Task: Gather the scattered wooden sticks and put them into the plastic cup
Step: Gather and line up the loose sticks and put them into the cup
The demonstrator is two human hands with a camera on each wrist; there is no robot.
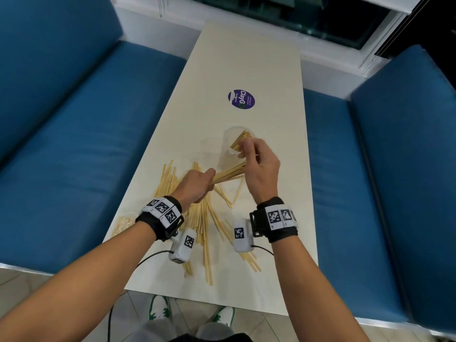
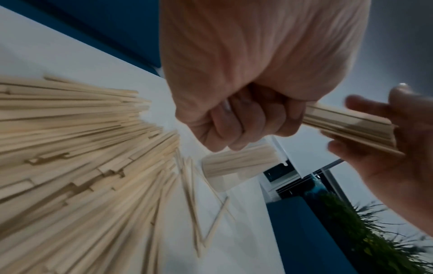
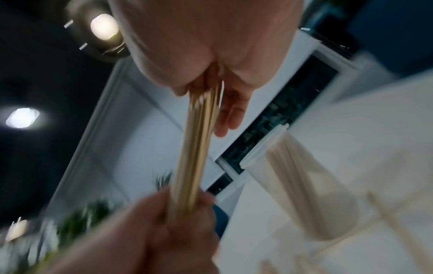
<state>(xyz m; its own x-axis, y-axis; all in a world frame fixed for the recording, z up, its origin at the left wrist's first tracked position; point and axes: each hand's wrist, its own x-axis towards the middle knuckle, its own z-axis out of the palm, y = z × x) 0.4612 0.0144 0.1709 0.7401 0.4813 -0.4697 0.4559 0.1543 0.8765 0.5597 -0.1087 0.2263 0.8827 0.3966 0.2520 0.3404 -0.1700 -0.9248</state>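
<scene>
A clear plastic cup (image 1: 228, 146) stands mid-table with several wooden sticks (image 1: 240, 141) upright in it; it also shows in the left wrist view (image 2: 234, 166) and the right wrist view (image 3: 304, 185). My left hand (image 1: 197, 183) grips one end of a bundle of sticks (image 1: 229, 174) in a fist (image 2: 234, 120). My right hand (image 1: 259, 166) holds the bundle's other end (image 2: 346, 128) between fingers and thumb, just in front of the cup. The bundle (image 3: 194, 157) is lifted off the table. Many scattered sticks (image 1: 202, 218) lie below my wrists (image 2: 82, 166).
The narrow white table (image 1: 246, 58) has a round purple sticker (image 1: 241, 99) beyond the cup. Blue bench seats flank it on the left (image 1: 86, 144) and right (image 1: 407, 169). A small clear packet (image 1: 121, 225) lies at the table's left edge.
</scene>
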